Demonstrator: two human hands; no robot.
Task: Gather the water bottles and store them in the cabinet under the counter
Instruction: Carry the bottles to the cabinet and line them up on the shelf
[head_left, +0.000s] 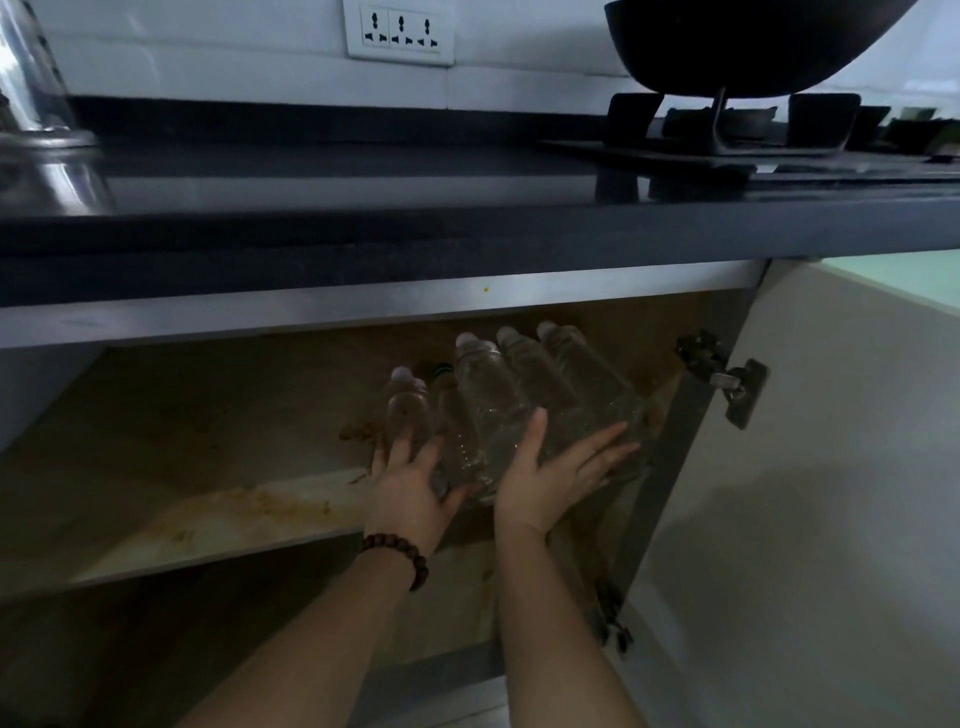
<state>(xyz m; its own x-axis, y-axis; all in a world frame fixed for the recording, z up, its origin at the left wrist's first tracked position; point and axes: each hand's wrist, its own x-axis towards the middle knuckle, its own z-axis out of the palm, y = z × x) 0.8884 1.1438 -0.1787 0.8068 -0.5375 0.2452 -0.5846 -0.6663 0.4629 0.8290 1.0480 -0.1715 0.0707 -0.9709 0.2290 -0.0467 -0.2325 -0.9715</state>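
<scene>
Several clear water bottles (498, 395) with white caps lie tilted together at the right end of the cabinet's upper shelf (218, 519), caps pointing toward the back. My left hand (410, 493), a bead bracelet on its wrist, presses flat against the bases of the left bottles. My right hand (561, 478) spreads over the bases of the right bottles. Both hands touch the bottles with fingers apart rather than wrapped around them.
The open cabinet door (810, 467) stands at the right with its hinge (727, 379). Above runs the dark counter (363, 218), with a gas stove (737, 140) and black wok (748, 41) at right and a steel vessel (36, 104) at left. A lower compartment lies below the shelf.
</scene>
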